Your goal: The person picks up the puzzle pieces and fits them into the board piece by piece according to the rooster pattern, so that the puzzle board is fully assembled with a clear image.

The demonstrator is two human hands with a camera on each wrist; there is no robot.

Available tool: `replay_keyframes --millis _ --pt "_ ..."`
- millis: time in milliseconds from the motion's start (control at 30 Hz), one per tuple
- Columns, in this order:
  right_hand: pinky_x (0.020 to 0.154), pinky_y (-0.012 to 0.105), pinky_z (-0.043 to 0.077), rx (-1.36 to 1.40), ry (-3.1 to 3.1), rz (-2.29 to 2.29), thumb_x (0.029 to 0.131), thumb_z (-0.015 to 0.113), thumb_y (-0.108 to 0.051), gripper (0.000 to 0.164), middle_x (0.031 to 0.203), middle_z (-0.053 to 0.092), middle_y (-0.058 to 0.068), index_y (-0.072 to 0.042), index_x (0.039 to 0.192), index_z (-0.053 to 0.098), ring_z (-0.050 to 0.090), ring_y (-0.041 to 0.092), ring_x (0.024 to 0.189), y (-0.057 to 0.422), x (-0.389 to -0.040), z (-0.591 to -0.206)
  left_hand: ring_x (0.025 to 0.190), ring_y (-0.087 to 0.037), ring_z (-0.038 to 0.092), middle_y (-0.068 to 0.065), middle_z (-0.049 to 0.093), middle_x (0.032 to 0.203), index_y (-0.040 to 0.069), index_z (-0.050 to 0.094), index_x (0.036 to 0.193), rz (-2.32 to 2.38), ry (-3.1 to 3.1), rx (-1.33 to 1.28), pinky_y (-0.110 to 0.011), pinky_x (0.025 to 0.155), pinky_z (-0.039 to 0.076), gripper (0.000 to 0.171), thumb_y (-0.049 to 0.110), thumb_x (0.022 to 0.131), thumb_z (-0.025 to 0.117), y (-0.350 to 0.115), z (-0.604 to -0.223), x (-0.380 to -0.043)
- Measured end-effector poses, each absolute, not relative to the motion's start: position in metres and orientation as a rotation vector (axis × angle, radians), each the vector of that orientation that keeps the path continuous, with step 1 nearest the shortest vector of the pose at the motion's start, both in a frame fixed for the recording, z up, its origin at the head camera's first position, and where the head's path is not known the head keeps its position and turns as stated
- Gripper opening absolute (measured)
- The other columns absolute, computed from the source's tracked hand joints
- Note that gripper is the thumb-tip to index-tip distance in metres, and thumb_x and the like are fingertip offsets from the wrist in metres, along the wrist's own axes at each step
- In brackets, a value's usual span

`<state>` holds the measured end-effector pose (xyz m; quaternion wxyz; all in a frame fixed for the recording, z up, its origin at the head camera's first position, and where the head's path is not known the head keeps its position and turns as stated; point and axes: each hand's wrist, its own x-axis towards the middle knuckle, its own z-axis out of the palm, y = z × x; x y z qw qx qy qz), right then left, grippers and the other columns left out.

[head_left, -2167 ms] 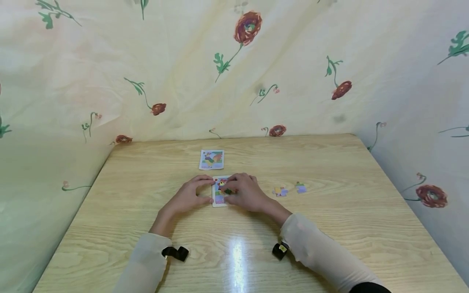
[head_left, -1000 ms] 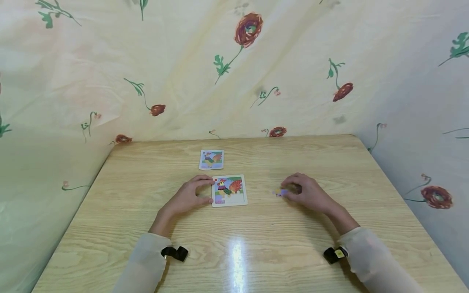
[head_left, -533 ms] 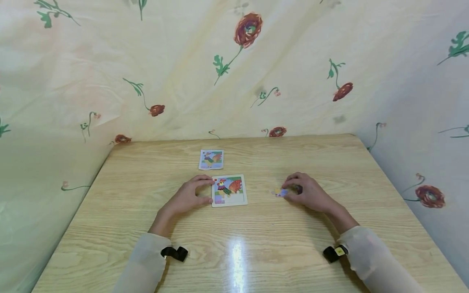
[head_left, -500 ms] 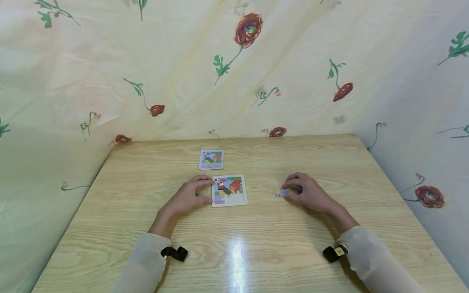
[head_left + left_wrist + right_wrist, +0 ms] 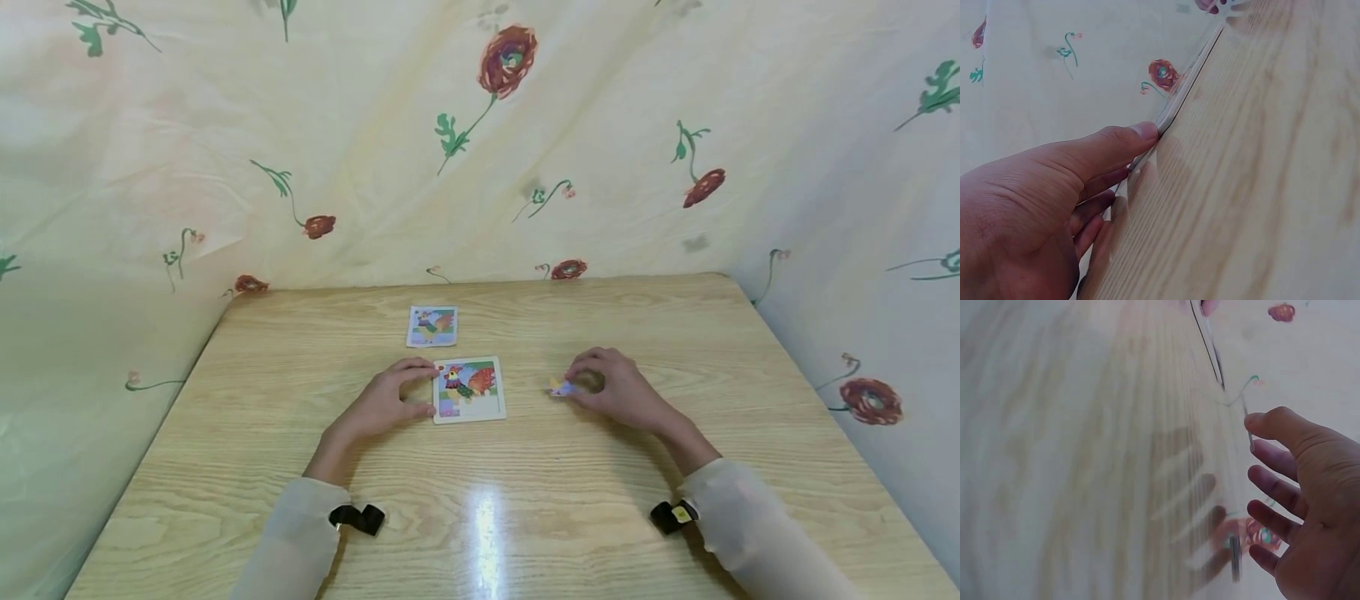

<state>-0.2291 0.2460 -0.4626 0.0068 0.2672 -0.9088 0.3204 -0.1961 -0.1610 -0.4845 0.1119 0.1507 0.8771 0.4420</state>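
A loose puzzle piece (image 5: 559,387) is pinched on the table (image 5: 675,333) by the curled fingers of the right hand (image 5: 611,392), right of the puzzle board (image 5: 468,389). The board's left edge is gripped between thumb and fingers of the left hand (image 5: 386,400). Next, the piece likely must be carried to the board's unfilled corner and aligned.

Pale wooden table (image 5: 525,492) with a light glare, against cream flowered cloth (image 5: 375,125).

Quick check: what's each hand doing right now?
Left hand: grips the left edge of the puzzle board, thumb and fingers pinching it.
Right hand: pinches a loose puzzle piece on the table.
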Motion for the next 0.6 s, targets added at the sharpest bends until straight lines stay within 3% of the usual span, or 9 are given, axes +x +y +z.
replay_keyframes --millis 133,300,600 --pt "0.101 0.063 0.037 0.849 -2.814 1.015 0.082 0.087 -0.016 0.017 0.116 0.070 0.009 -0.018 0.097 0.078 0.058 0.037 0.114 0.228 -0.228 -0.459 0.156 -0.030 0.031 -0.002 0.043 0.161 0.018 0.059 0.147 1.302 2.569 0.445 -0.055 0.124 0.033 0.059 0.024 0.092 0.080 -0.161 -0.484 -0.195" --pt "0.101 0.063 0.041 0.919 -2.782 0.993 0.081 0.086 -0.014 0.017 0.115 0.072 0.009 -0.017 0.096 0.079 0.060 0.035 0.114 0.205 -0.225 -0.459 0.157 -0.031 0.030 -0.003 0.041 0.162 0.017 0.059 0.147 1.303 2.562 0.427 -0.056 0.124 0.033 0.059 0.024 0.091 0.080 -0.161 -0.483 -0.194" --pt "0.103 0.065 0.038 0.990 -2.809 0.988 0.083 0.085 -0.021 0.017 0.117 0.070 0.004 -0.020 0.099 0.079 0.059 0.030 0.115 0.167 -0.216 -0.456 0.157 -0.031 0.030 -0.002 0.042 0.162 0.018 0.059 0.147 1.305 2.567 0.436 -0.057 0.124 0.033 0.060 0.024 0.091 0.080 -0.161 -0.483 -0.194"
